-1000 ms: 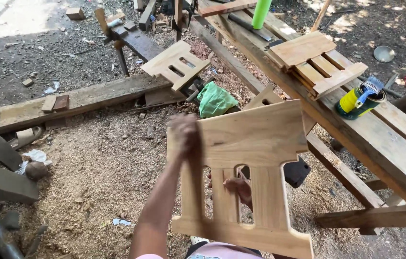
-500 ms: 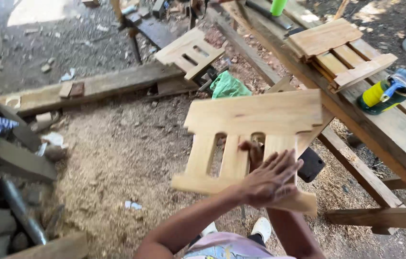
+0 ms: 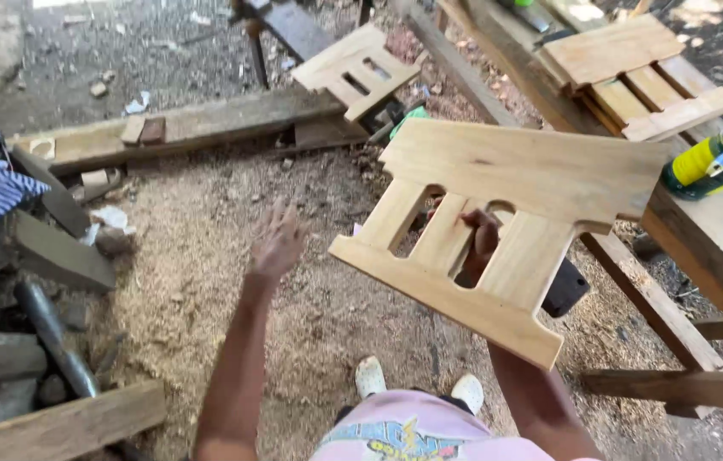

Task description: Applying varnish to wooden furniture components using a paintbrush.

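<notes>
1 slatted wood panel (image 3: 498, 230) gripped by R hand (image 3: 479, 243) thru slot; L hand (image 3: 276, 239) free, fingers spread.

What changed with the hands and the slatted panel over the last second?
The left hand let go of the wooden slatted panel and now hangs open over the sawdust. The panel tipped from upright to nearly flat and swung right. The right hand still grips it through a slot. The workbench is unchanged.

The person wears a pink top (image 3: 396, 437) with a printed design and pale shoes (image 3: 372, 376); both forearms are bare.
</notes>
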